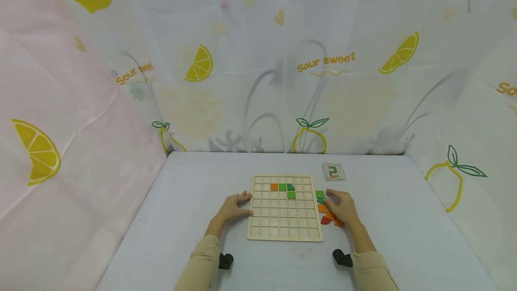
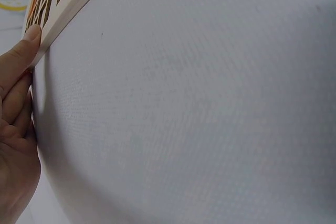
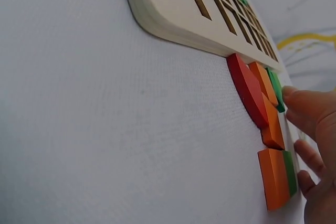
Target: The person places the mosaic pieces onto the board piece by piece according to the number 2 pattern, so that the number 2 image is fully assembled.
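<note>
A pale wooden grid board [image 1: 278, 221] lies flat on the table. My left hand [image 1: 232, 206] rests at its left edge, thumb and fingers spread along it; the left wrist view shows the thumb [image 2: 32, 34] on the rim. In the upper cells sit an orange square [image 1: 274, 187], two green squares and a dark green rounded piece [image 1: 290, 187]. Beside the board's right edge, my right hand [image 1: 343, 208] hovers over loose pieces with thumb and forefinger apart. Its fingertips are right by a green piece [image 3: 277, 90]. The hand partly hides the pile.
Loose pieces by the board include a green square [image 1: 319, 194], a red curved piece [image 3: 247, 90] and several orange ones [image 3: 273, 179]. A small patterned grid card [image 1: 333, 171] lies behind them at the right. Black objects [image 1: 342, 257] show near both wrists. A printed cloth [image 1: 258, 102] surrounds the white table.
</note>
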### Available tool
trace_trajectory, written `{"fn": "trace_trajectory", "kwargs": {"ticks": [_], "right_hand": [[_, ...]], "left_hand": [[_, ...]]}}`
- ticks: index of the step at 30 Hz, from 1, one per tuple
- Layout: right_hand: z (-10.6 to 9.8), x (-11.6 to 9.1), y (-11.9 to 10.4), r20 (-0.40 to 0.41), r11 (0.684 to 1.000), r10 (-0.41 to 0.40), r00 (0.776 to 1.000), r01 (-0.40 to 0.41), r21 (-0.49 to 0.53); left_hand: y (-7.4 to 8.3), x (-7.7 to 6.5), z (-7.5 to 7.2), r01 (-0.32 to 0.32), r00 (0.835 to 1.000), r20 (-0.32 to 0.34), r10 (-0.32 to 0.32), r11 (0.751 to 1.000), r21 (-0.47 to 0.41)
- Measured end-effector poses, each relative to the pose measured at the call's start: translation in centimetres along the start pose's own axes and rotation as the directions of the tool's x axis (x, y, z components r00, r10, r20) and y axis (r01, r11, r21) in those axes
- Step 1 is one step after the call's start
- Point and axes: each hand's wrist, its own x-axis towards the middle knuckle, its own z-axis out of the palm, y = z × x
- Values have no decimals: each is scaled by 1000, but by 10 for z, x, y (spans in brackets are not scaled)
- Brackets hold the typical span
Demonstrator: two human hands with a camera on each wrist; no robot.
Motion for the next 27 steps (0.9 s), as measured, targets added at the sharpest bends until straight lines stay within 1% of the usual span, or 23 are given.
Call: {"fn": "trace_trajectory", "kwargs": {"ticks": [5, 9, 14, 20, 27], "right_hand": [[2, 1, -7, 17, 1000, 10, 1000, -11, 18], [6, 2, -10, 1, 1000, -2, 1000, 2, 2], [7, 1, -13, -4, 1000, 10, 1000, -10, -20], [2, -5, -15, 21, 996, 91, 996, -91, -15], [-9, -17, -11, 51, 982, 186, 981, -184, -37]], "left_hand": [[-1, 1, 0, 1, 1000, 2, -1, 1000, -6], [-2, 1, 0, 3, 1000, 2, -3, 1000, -6], [-1, 0, 1, 13, 1000, 1, -13, 1000, 5], [-1, 0, 1, 11, 1000, 0, -11, 1000, 8], [0, 0, 1, 17, 1000, -2, -17, 1000, -10]]}}
